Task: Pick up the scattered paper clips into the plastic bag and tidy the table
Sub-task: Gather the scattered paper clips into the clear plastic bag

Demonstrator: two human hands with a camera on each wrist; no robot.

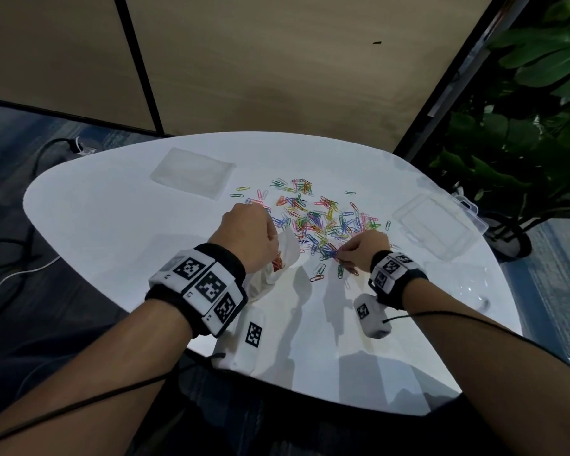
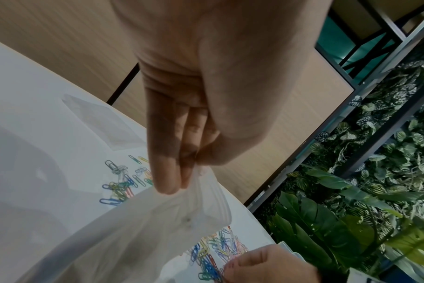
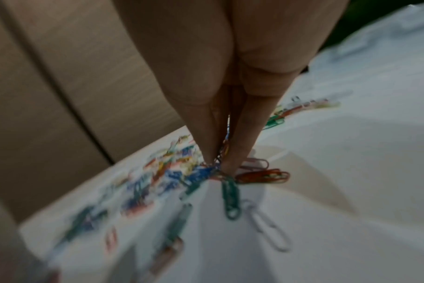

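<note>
With the left hand (image 1: 249,230) pinching the plastic bag (image 1: 278,258) at its rim, at frame centre, the right hand (image 1: 364,246), fingertips together on a bunch of paper clips (image 1: 323,222), should lift them clear of the worktop (image 1: 112,225) before crossing to the bag's mouth.

Blurred paper clips (image 3: 138,193) nearest wrist

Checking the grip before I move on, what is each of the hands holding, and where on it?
Left hand pinches the plastic bag at its top edge. Right hand pinches a small bunch of paper clips at their upper ends.
</note>
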